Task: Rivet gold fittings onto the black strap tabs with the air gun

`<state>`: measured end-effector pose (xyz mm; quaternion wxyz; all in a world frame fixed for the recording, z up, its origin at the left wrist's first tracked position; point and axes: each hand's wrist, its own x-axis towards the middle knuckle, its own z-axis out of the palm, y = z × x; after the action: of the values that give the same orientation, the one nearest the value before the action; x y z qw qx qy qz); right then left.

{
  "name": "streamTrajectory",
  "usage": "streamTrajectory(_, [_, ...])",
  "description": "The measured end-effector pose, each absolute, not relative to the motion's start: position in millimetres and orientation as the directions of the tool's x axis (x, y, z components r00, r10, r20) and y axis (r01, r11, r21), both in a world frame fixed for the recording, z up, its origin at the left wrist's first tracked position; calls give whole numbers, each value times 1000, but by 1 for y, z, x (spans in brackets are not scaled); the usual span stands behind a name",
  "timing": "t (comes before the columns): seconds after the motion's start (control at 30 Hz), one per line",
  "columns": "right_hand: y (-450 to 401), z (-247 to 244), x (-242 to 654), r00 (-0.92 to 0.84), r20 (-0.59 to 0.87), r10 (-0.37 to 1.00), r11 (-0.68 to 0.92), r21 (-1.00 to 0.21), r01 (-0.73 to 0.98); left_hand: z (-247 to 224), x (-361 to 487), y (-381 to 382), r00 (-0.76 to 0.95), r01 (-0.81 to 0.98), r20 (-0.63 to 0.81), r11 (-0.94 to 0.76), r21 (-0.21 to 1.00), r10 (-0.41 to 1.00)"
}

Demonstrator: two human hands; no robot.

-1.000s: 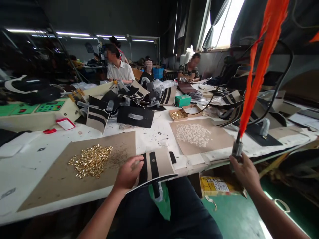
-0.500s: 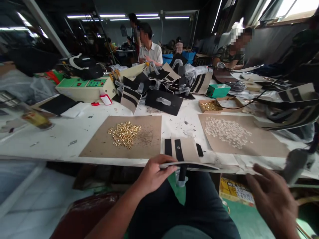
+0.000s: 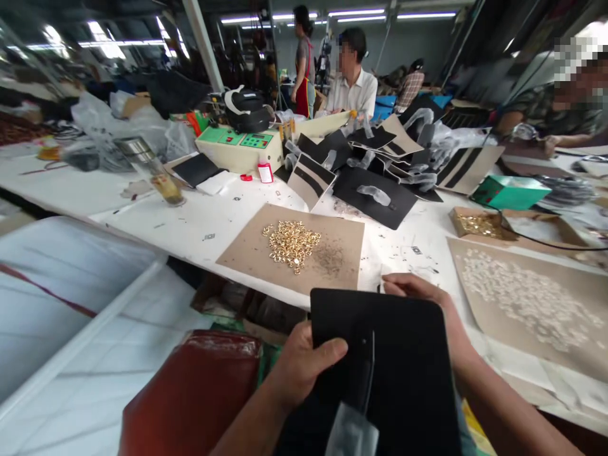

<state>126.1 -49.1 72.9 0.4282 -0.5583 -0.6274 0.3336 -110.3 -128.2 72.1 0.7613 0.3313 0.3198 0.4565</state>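
Panel (image 3: 408, 348), black, probably light, stiffish, best held by its side edges, tilts before the counter (image 3: 199, 212); left hand (image 3: 299, 367), its grip pinching one side. Right hand (image 3: 422, 291) reaches behind, its grip unclear.

Black panel (image 3: 403, 354); gold rings (image 3: 291, 244) — brown sheet (image 3: 251, 244); red-and-white tag (image 3: 265, 173).

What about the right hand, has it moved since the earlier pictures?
Yes, the right hand moved left: it was near the right end of the brown sheet with white bits, and is now beyond its left edge.
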Motion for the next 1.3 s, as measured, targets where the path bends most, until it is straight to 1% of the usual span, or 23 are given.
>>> streamTrajectory(0.07, [-20,59,84,-252,163,954,258,-875,410,60,-126,-144,390,-475,-259,434,765,884])
streamTrajectory(0.13, [7,43,45,-417,161,894,352,-829,434,53,-139,-154,374,-450,-311,464,763,874])
streamTrajectory(0.17, [19,36,28,-458,161,874,387,-801,457,51,-145,-158,359,-441,-326,467,767,874])
streamTrajectory(0.23, [37,25,2,-480,158,863,423,-746,514,48,-154,-163,331,-435,-345,466,770,878])
streamTrajectory(0.4, [57,14,-23,-488,126,863,458,-603,653,46,-162,-159,300,-456,-377,478,750,877])
streamTrajectory(0.57, [57,17,-25,-452,105,886,438,-508,742,43,-160,-148,305,-444,-395,497,746,866])
streamTrajectory(0.63, [54,22,-17,-451,119,885,451,-465,762,42,-158,-146,288,-429,-428,515,742,857])
streamTrajectory(0.7, [50,28,2,-424,126,897,432,-457,778,40,-156,-144,255,-412,-468,533,739,846])
streamTrajectory(0.77, [41,36,34,-359,148,921,385,-483,787,38,-154,-143,231,-408,-494,544,733,839])
streamTrajectory(0.87, [22,46,98,-188,181,965,255,-511,821,36,-149,-141,246,-411,-514,569,713,822])
streamTrajectory(0.93, [7,49,137,-69,156,985,139,-495,858,37,-144,-138,258,-407,-515,576,709,817])
streamTrajectory(1.0, [-5,48,165,-4,106,994,53,-463,885,38,-139,-136,263,-395,-502,567,723,824])
streamTrajectory(1.07, [-14,42,177,-4,75,997,37,-441,897,39,-133,-136,276,-369,-484,557,744,830])
streamTrajectory(1.23, [-24,34,169,-109,103,989,140,-371,918,45,-122,-141,291,-324,-465,543,774,836])
streamTrajectory(1.3, [-23,37,165,-124,75,989,142,-340,929,47,-120,-145,281,-321,-474,547,773,834])
